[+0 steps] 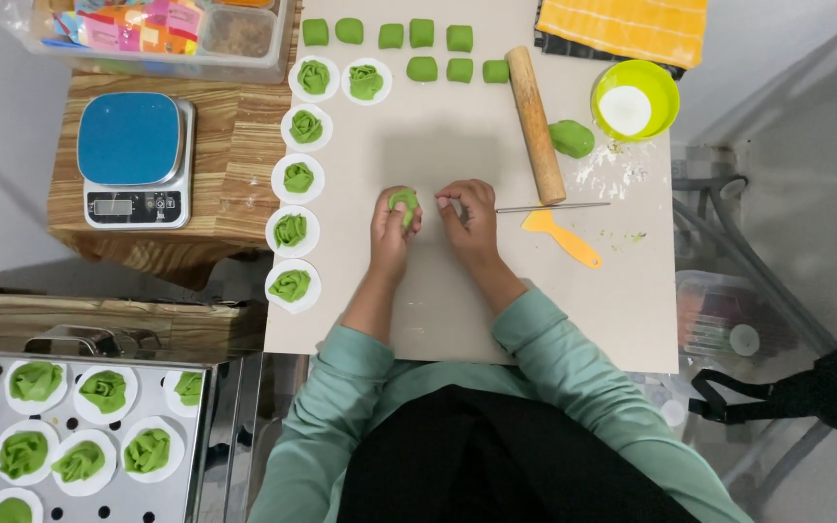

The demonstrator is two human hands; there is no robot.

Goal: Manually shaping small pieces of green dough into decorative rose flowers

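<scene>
My left hand (391, 230) is closed around a piece of green dough (403, 200), holding it just above the pale work mat (438, 300). My right hand (469, 215) sits close beside it on the right, fingertips pinched together and pointing at the dough. Whether those fingertips touch the dough is unclear. Several shaped green dough rosettes (295, 177) on round white papers line the mat's left edge. Several plain green dough blocks (421, 68) lie in rows at the far side.
A wooden rolling pin (536, 124), a larger green dough lump (572, 138), a green bowl of flour (635, 99), a thin metal stick (552, 207) and an orange scraper (562, 235) lie right. A blue kitchen scale (134, 158) stands left. A perforated steamer tray (79, 436) holds more rosettes.
</scene>
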